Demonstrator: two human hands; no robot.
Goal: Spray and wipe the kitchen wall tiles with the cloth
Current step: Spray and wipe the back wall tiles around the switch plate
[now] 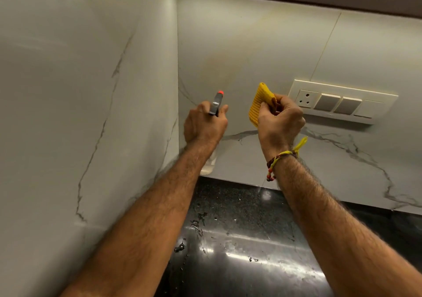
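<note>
Wet black worktop (239, 239) gleams closest, droplets scattered. At ten o'clock the left hand (204, 125) is clamped on the spray bottle (217, 103), nozzle toward the back wall tiles (239, 52). At two o'clock the right hand (280, 119) pinches the bunched yellow cloth (259, 104). Best aim at the yellowish stain, away from the switch panel (340, 101).
</note>
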